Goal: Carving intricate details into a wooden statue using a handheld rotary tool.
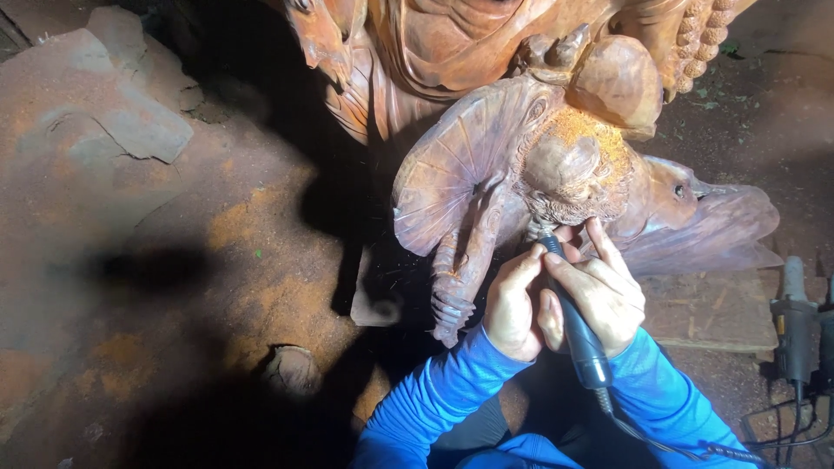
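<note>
Centrally, one large reddish wood carving (521,148) is seen, filling the frame from twelve to three o'clock, with a fan-shaped part at its middle and a carved face just right of that, dusted with orange sawdust. One dark rotary carving handpiece (573,326) is counted, with one cable trailing from its rear end toward five o'clock. Two hands are counted, both in blue sleeves.

The handpiece is clasped by the right hand (604,295), its fingers curled closed around the barrel from the right side, one finger stretched up to touch the carved face. The left hand (512,304) is closed against the barrel's left side, thumb and fingers pressed to it near the tip. The tip is held against the lower edge of the carved face, at about six o'clock of it; the exact contact point is hidden by the fingers.

At three to four o'clock, by the frame's edge, one grey power tool (795,326) lies with cords beside it. Toward nine o'clock, dusty ground (217,287) and flat rocks (113,113) are spread, with open room left of the carving.
</note>
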